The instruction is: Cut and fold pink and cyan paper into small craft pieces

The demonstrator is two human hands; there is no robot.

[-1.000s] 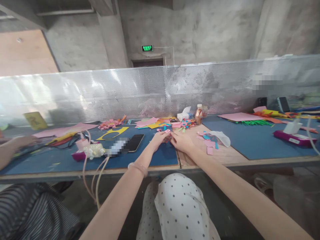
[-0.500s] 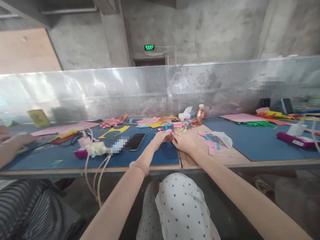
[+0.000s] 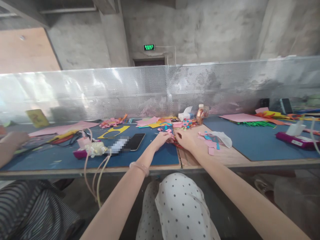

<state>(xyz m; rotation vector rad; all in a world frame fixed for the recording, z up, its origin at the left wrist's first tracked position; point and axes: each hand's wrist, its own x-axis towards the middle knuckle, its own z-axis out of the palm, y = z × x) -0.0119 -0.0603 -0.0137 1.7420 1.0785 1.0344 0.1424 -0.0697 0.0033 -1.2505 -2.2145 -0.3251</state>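
Over the seam between the blue mat and the bare wood, my left hand (image 3: 163,140) is closed, its fingertips on a small pink piece (image 3: 171,137) of paper or foam. My right hand (image 3: 185,140) is just to the right with fingers curled; what they pinch, if anything, is hidden. A thin red item (image 3: 177,145) shows low between the two hands, too small to name. Beyond the left fingertips lie small pink scraps (image 3: 160,129) and a blue scrap (image 3: 166,126). Behind the right hand is a multicoloured paper flower (image 3: 187,124).
Left of my hands lie a dark phone (image 3: 138,141), a purple holder (image 3: 80,153) with cables, and a yellow cut-out sheet (image 3: 102,135). To the right are pink scraps (image 3: 211,151) and a white plastic bag (image 3: 225,138). A bottle (image 3: 200,115) stands behind. A co-worker's hand (image 3: 17,140) is far left.
My right hand has moved slightly right, away from the left one, opening a gap. The red item now shows between them. The co-worker's hand at far left has shifted a little.
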